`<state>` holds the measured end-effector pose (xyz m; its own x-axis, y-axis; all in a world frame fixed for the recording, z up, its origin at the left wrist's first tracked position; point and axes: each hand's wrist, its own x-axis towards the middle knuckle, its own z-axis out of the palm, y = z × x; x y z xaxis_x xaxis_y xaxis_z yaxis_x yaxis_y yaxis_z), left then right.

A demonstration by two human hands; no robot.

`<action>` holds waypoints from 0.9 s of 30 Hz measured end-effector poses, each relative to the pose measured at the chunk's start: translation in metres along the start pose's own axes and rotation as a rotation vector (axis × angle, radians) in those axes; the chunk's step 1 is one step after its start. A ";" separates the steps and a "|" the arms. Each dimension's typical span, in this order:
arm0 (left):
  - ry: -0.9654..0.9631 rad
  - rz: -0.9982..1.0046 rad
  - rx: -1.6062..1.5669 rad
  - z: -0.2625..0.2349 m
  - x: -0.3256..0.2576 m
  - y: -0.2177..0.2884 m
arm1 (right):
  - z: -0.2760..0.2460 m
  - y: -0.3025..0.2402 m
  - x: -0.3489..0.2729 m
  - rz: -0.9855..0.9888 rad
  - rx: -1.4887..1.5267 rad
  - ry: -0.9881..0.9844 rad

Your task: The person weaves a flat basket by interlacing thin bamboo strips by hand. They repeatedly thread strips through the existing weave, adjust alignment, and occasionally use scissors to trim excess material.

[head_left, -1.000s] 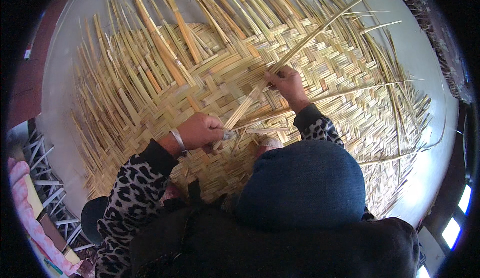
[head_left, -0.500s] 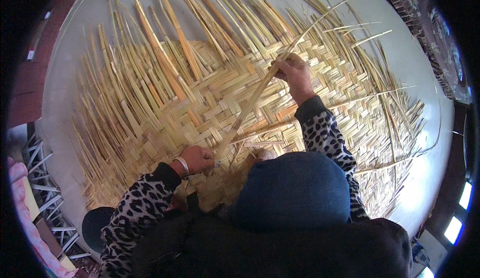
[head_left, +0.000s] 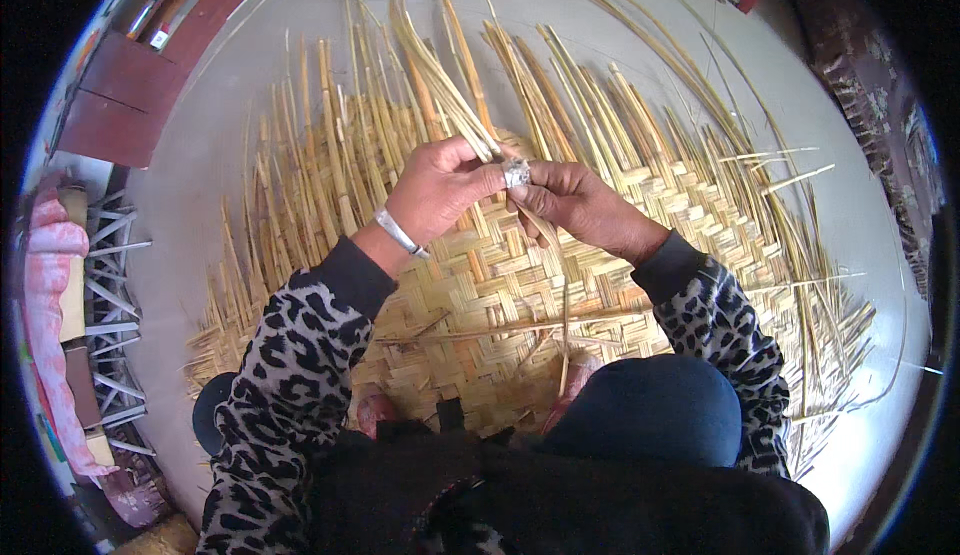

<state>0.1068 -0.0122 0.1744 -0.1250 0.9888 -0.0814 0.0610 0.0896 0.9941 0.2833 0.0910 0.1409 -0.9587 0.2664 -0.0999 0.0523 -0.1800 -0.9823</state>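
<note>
Both my hands meet in front of me, above the half-woven reed mat (head_left: 470, 275). My left hand (head_left: 440, 190), with a silvery bracelet on its wrist, pinches a few long split reed strips (head_left: 440, 90) that arch up and away beyond the mat's far edge. Against it, my right hand (head_left: 590, 205) grips the same strips, fingers closed. One thin end hangs below the hands over the weave. Between the fingertips shows a small silvery band (head_left: 516, 172); whether it is worn on a finger or wrapped round the strips I cannot tell.
Unwoven reed ends (head_left: 320, 145) fan out along the mat's far and left edges. Longer loose strips (head_left: 690, 65) curve across the right. A white metal rack (head_left: 115, 325) with pink cloth (head_left: 60, 285) stands at the left. My knee (head_left: 660, 410) is over the mat's near side.
My left hand has risen from the mat to meet my right hand. The strip stretched diagonally between them is now gathered at both hands. The view has shifted.
</note>
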 end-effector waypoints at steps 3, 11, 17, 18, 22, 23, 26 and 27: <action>0.236 0.022 -0.100 -0.009 -0.005 0.007 | 0.008 -0.016 0.010 0.103 -0.065 0.026; 0.533 0.014 -0.069 -0.029 -0.006 -0.022 | 0.021 -0.041 0.016 0.232 -0.420 0.061; 0.554 -0.120 -0.192 -0.076 -0.012 -0.053 | 0.007 -0.021 -0.022 0.406 -0.521 -0.039; 0.541 -0.118 -0.163 -0.082 -0.013 -0.056 | 0.001 -0.015 -0.032 0.455 -0.512 -0.049; 0.543 -0.087 -0.104 -0.094 -0.011 -0.061 | -0.030 0.020 -0.073 0.512 -0.561 0.000; 0.555 -0.063 -0.117 -0.097 -0.011 -0.060 | -0.038 0.031 -0.083 0.504 -0.556 0.017; 0.555 -0.078 -0.111 -0.114 -0.008 -0.050 | -0.062 0.061 -0.106 0.491 -0.699 0.027; 0.560 -0.065 -0.090 -0.124 -0.008 -0.045 | -0.071 0.070 -0.109 0.449 -0.826 0.000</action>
<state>-0.0176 -0.0384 0.1390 -0.6328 0.7654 -0.1170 -0.0457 0.1139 0.9924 0.4110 0.1164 0.0713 -0.8005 0.3351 -0.4969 0.5992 0.4630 -0.6531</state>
